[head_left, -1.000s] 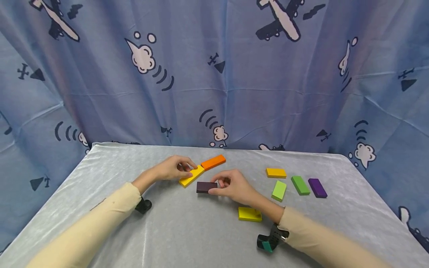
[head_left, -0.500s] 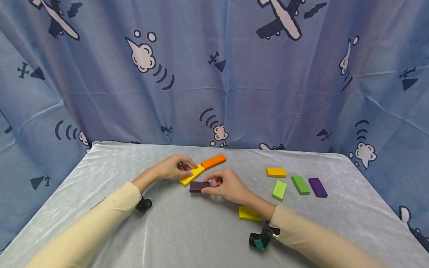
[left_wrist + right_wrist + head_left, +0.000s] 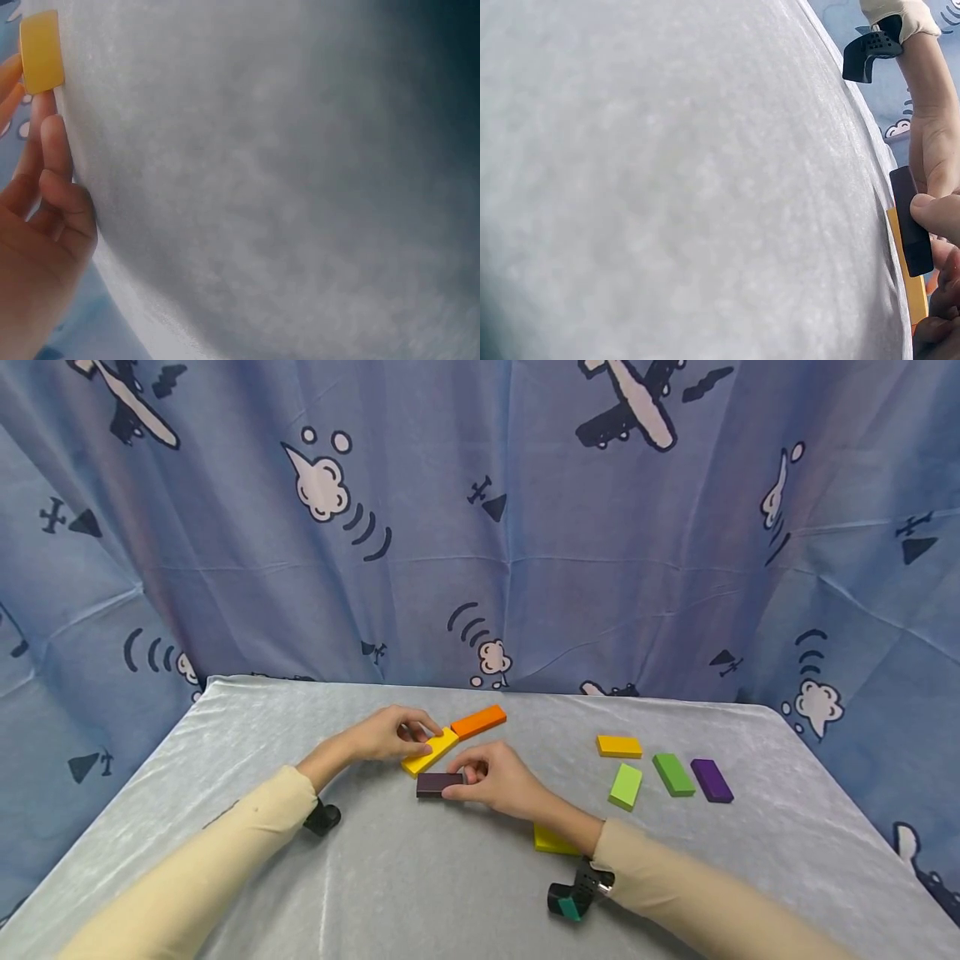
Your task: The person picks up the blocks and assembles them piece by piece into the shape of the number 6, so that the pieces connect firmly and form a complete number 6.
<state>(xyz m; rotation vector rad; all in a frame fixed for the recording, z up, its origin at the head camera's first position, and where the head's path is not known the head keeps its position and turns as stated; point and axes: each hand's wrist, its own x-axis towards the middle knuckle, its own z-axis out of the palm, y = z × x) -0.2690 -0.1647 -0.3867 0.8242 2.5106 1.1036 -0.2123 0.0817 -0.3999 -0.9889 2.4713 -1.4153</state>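
Note:
Flat rectangular blocks lie on the grey cloth. My left hand (image 3: 384, 735) holds a yellow block (image 3: 429, 755) by its sides, thumb on the near side and fingers on the far side. End to end with it, slanting up to the right, lies an orange block (image 3: 478, 722). Between thumb and fingers my right hand (image 3: 501, 782) pinches a dark brown block (image 3: 432, 785) by its right end. That block is just in front of the yellow one. In the right wrist view the dark block (image 3: 909, 225) overlaps the yellow block (image 3: 917, 300).
Right of my right hand are an amber block (image 3: 618, 747), a lime block (image 3: 625, 787), a green block (image 3: 673, 775) and a purple block (image 3: 712, 781). My right forearm partly covers another yellow block (image 3: 553, 839). A blue patterned curtain (image 3: 420, 527) hangs behind the table.
My right hand has carried the dark brown block to the left, then slightly nearer to me, in front of the yellow block. The left hand has stayed in place.

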